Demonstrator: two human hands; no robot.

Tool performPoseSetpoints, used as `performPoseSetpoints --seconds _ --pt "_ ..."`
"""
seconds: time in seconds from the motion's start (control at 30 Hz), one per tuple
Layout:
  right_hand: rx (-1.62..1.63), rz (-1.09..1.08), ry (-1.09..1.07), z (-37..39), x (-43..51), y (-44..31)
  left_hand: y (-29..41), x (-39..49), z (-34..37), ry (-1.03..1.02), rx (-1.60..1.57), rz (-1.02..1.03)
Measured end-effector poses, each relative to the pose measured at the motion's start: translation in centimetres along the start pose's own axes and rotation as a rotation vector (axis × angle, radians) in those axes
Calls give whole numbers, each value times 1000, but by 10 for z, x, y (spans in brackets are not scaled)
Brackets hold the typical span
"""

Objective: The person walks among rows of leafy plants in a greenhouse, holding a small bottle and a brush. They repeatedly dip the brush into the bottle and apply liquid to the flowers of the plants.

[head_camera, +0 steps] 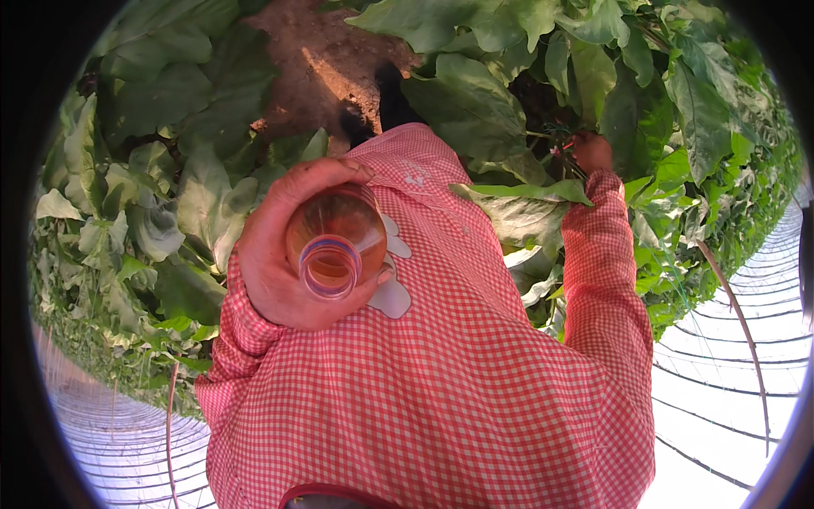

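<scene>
In the head view my left hand (280, 254) is wrapped around an uncapped clear plastic bottle (337, 242) with amber-brown liquid in it, held before my chest with its mouth towards the camera. My right hand (593, 153) reaches in among the large-leaved plants at the upper right. Its fingers are curled beside thin stems and a small pinkish flower (555, 151); a thin reddish thing shows at the fingertips, too small to name. Whether the fingers grip it cannot be told. A broad leaf (534, 207) lies just left of my right wrist.
Leafy plants (210, 203) crowd both sides of a bare soil path (331, 63), where dark footwear (394, 95) shows. Greenhouse plastic with curved ribs (718, 382) rises beyond the plants, with a thin pole (741, 312) at the right and green strings among the foliage.
</scene>
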State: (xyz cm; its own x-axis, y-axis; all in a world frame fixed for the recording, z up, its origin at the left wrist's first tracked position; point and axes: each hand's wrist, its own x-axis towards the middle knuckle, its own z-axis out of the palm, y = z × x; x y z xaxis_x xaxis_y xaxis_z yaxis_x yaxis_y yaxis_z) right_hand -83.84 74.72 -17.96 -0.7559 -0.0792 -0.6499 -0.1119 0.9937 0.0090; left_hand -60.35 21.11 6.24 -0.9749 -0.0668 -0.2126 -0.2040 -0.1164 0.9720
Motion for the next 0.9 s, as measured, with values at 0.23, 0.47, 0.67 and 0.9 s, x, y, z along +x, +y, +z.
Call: performPoseSetpoints --seconds 0.23,0.47,0.67,0.9 --pt "-110 89 -15 -15 -14 -11 7 -13 1 -4 37 2" --pt "-32 118 189 -49 -51 -73 20 -27 -1 -32 104 84" --pt "172 4 383 -74 -112 -139 30 -38 -9 -4 181 200" --pt "554 -170 644 -80 -165 -194 31 -60 -15 62 120 269"
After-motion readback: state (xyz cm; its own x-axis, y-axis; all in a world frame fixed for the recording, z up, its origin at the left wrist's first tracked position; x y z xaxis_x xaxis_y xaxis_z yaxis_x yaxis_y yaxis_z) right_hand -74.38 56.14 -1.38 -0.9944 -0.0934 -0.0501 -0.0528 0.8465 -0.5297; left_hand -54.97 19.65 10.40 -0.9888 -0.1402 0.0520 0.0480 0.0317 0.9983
